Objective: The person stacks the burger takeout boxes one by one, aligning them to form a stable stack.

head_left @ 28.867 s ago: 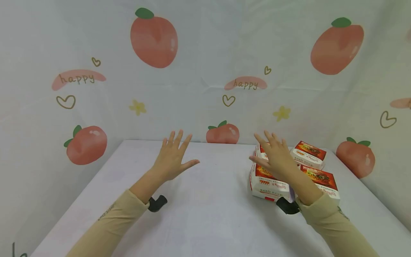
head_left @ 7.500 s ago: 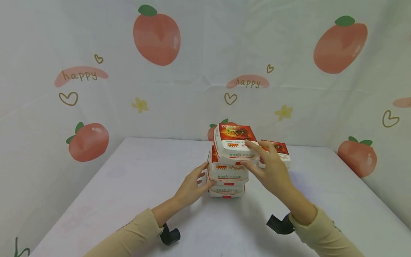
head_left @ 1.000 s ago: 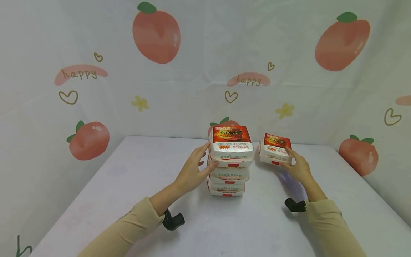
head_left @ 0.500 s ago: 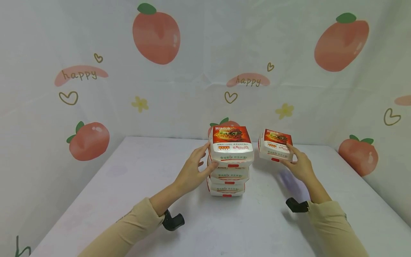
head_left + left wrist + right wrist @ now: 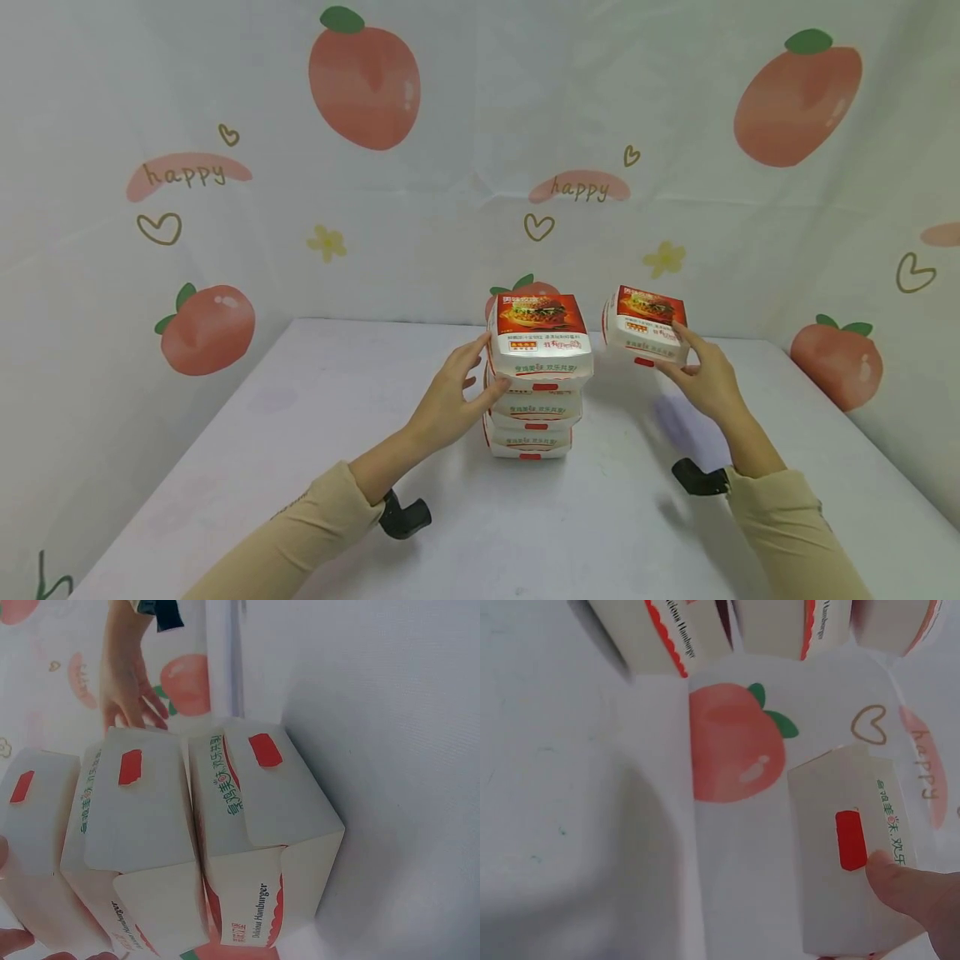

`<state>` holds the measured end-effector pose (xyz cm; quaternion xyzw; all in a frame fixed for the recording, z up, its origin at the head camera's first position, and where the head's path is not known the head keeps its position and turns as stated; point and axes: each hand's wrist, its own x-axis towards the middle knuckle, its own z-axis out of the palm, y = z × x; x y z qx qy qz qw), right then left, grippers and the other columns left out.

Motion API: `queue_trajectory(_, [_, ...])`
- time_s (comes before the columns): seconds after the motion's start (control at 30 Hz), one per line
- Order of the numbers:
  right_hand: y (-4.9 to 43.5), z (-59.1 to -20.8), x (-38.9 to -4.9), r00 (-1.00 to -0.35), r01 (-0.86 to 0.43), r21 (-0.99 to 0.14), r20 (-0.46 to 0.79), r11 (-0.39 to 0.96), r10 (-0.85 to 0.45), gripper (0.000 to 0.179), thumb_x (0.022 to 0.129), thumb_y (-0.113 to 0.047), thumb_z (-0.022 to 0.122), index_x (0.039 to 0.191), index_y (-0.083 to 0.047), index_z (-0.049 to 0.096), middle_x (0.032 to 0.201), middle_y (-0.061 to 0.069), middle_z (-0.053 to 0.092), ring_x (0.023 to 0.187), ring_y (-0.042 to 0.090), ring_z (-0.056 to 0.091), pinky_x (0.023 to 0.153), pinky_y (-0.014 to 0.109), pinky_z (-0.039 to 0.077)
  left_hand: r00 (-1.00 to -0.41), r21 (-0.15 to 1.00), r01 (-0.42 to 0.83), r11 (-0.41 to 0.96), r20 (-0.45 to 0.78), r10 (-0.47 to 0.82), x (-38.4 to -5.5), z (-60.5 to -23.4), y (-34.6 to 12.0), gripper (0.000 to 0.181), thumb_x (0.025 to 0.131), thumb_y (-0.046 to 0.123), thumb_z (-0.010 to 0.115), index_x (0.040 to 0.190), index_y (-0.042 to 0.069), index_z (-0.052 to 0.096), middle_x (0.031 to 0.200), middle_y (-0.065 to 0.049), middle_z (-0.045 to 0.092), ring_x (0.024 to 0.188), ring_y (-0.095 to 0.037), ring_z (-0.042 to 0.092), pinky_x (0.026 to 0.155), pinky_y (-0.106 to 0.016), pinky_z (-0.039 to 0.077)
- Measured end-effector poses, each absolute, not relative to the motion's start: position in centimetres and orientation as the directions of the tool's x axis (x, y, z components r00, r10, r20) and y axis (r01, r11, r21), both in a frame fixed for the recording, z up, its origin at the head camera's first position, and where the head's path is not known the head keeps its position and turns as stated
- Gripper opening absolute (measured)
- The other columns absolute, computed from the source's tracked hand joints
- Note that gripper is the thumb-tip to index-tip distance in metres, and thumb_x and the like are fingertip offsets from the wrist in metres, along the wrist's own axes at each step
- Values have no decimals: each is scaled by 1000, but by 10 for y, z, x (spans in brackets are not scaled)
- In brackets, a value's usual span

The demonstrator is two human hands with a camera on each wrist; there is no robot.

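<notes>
Three white-and-red hamburger boxes (image 5: 534,412) stand in a stack at mid-table, the top box (image 5: 538,337) reaching slightly past the ones below. My left hand (image 5: 450,404) rests against the stack's left side, thumb at the front corner and fingers along the side of the top box. In the left wrist view, its fingertips touch the upper box (image 5: 34,817). To the right of the stack, my right hand (image 5: 705,375) grips another hamburger box (image 5: 647,323) by its right side, holding it above the table. Its thumb presses the front near a red tab in the right wrist view.
The white table (image 5: 480,533) runs back to a fruit-print cloth (image 5: 450,208), which also hangs at both sides. The raised box is a short gap away from the stack. Black wrist mounts (image 5: 405,515) stick out from both sleeves.
Over the last second my right hand has lifted its hamburger box off the table, up and slightly right. My left hand and the stack stay put. Earlier, the stack's boxes stood at the right.
</notes>
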<state>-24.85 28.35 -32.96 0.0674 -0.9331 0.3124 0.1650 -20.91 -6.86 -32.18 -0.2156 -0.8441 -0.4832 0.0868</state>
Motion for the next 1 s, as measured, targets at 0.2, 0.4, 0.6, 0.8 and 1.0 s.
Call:
queue_trajectory(0.2, [277,-319,-244,-926,-261,-561,375,786,-40,68,88,-17,65,143,2,31,129,42,36,91,53,61,52,25,53,-893,780,445,439,352,281,-209,-321,-68,69,89,27,63,147,14,28,146,-10,37,133,-32,39,100,-47,47])
queue_trajectory(0.4, [273,-308,-239,-927,-261,-555,372,790,-46,69,89,-20,64,144,0,30,133,41,36,94,53,60,59,43,57,-895,779,441,446,347,279,-208,-321,-69,69,89,28,63,147,15,28,145,-10,38,133,-30,40,100,-47,47])
queue_trajectory(0.6, [271,-297,-233,-927,-247,-556,374,794,-27,68,90,-24,62,146,-3,28,127,42,36,96,53,59,63,47,58,-890,782,450,432,356,284,-209,-321,-69,69,89,27,63,147,14,28,145,-11,37,133,-32,40,100,-47,48])
queue_trajectory(0.8, [268,-285,-228,-918,-256,-554,396,792,-19,69,90,-26,62,146,-6,28,127,41,37,97,53,59,66,49,57,-892,781,448,436,354,282,-209,-321,-69,69,89,26,63,147,15,28,145,-12,38,132,-35,41,99,-47,48])
queue_trajectory(1.0, [268,-276,-225,-913,-261,-546,407,796,-20,69,90,-28,62,147,-8,28,130,40,37,96,52,60,58,33,58,-893,780,446,440,351,282,-209,-321,-68,69,89,26,63,147,15,28,145,-12,38,131,-35,42,99,-48,48])
